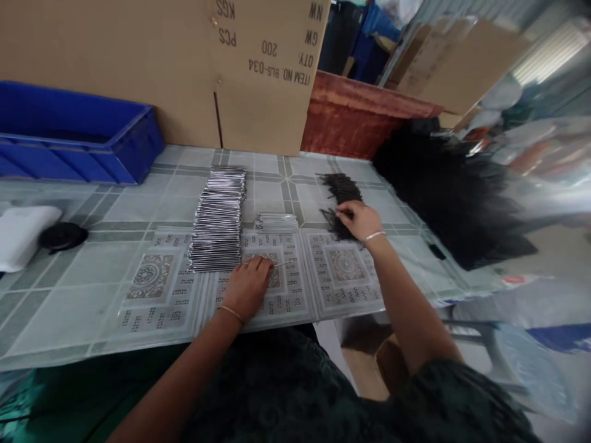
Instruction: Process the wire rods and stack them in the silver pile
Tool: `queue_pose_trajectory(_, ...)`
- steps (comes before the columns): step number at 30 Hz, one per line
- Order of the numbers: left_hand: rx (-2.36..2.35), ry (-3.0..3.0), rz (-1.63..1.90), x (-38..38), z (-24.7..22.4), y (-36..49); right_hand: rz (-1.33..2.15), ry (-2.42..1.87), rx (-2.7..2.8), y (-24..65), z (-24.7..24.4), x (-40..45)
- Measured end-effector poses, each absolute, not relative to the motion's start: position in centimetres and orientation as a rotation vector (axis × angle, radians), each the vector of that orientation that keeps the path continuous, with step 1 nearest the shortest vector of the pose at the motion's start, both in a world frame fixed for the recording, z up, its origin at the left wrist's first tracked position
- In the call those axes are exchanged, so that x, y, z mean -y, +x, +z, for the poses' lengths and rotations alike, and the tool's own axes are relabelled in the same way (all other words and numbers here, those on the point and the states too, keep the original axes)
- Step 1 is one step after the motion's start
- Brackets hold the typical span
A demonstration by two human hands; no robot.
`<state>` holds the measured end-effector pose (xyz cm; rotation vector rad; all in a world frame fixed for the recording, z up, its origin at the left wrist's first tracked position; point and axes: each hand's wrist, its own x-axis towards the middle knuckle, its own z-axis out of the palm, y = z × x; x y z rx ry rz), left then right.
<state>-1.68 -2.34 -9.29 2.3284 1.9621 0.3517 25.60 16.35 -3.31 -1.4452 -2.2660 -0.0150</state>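
Observation:
My left hand (249,284) rests low over the patterned mat, its fingers closed on a thin light rod (282,264) that sticks out to the right. Just beyond it lies a long row of shiny silver rods (218,218), packed side by side. A smaller group of similar rods (277,223) sits between my two hands. My right hand (362,220) is at a pile of thin dark stick-like pieces (342,187), thumb and fingers pinched together at the near part of it. What the pinch holds is too small to make out.
A blue plastic bin (133,144) stands at the back left, before a large cardboard sheet (263,111). A white object (28,234) and a black round item (63,236) lie at left. Black mesh-like material (443,191) is heaped on the right.

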Motion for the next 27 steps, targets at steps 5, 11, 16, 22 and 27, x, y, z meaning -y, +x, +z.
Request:
queue_pose_trajectory(5,-1.955,2.317,0.374,2.3,-9.9,-1.9,-0.177,-1.389,2.293,24.3,-1.8,-15.1)
queue_pose_trajectory(11,-1.929,2.423,0.351,2.5,-10.1,-1.6,-0.166,-1.314,2.397,24.8,-3.0,-14.8)
queue_pose_trajectory(16,-1.907,2.431,0.303,2.3,-9.5,-1.4,0.085,-1.172,2.345,24.1,-5.2,-15.1)
queue_pose_trajectory(22,-1.981,2.208,0.531,2.0,-9.6,-1.7,0.451,-0.955,2.444,21.4,-7.5,-10.1)
queue_pose_trajectory(27,-1.963,2.223,0.534,1.8,-9.9,-1.8,0.558,-1.003,2.393,20.4,-11.0,-6.2)
